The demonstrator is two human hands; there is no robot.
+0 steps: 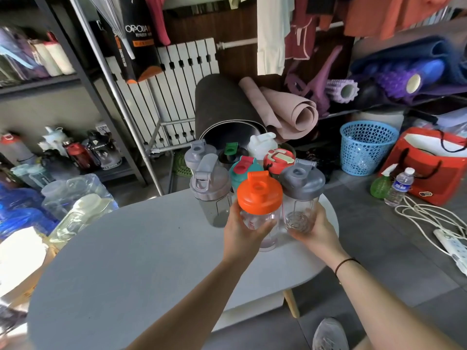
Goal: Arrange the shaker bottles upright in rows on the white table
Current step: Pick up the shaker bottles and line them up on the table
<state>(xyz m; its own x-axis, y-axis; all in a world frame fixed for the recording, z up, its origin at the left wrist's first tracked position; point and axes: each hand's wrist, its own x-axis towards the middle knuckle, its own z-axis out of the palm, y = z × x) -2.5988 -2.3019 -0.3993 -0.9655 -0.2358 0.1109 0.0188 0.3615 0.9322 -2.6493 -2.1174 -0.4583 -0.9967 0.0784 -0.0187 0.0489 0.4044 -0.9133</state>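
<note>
Several shaker bottles stand upright in a tight cluster at the far end of the white table (126, 261). My left hand (242, 231) is wrapped around a clear bottle with an orange lid (259, 195), at the front of the cluster. My right hand (313, 231) grips a clear bottle with a grey lid (302, 183) just to its right. To the left stands a smoky bottle with a light grey lid (206, 183). Behind them are bottles with a teal and red lid (243, 169), a red lid (278, 160), a white lid (261, 144), a green cap (231, 150) and a grey lid (196, 154).
Rolled mats (227, 109) lean behind the table. A blue basket (366, 150), a red bag (429, 168), a water bottle (400, 186) and a power strip with cables (449, 243) lie on the floor at right. Packed bottles (75, 205) and shelves crowd the left.
</note>
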